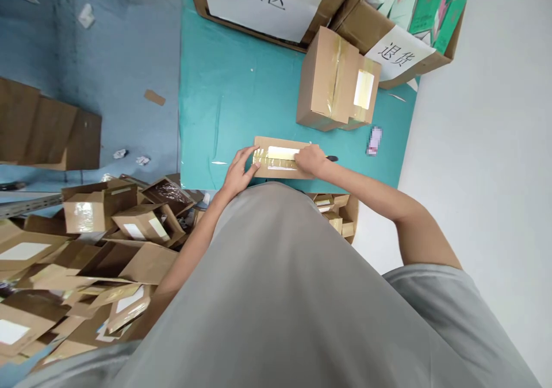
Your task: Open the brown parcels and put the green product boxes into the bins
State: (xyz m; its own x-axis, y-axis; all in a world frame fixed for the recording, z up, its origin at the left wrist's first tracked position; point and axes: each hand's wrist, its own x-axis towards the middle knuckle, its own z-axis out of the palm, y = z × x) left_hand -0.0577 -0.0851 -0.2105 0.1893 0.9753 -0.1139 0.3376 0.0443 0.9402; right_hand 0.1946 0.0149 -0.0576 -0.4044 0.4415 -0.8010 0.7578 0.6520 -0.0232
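Note:
A small, flat cardboard box [284,175] lies near the front edge of the teal table [241,100], with clear tape and a white label along its top. My left hand [238,172] grips the box's left end, thumb on the top and fingers at the far corner. Over the right part of the box, my right hand [311,161] is closed around what looks like a box cutter [332,158]. Only its black end sticks out to the right; its front part is hidden by my fingers, which are at the taped seam.
Two taped boxes [330,80] stand at the back right, before a carton [366,26] of green packages. Another labelled carton [267,3] is at the back. A blurred phone-like item [374,141] lies right. Opened boxes [103,250] pile up on the left floor.

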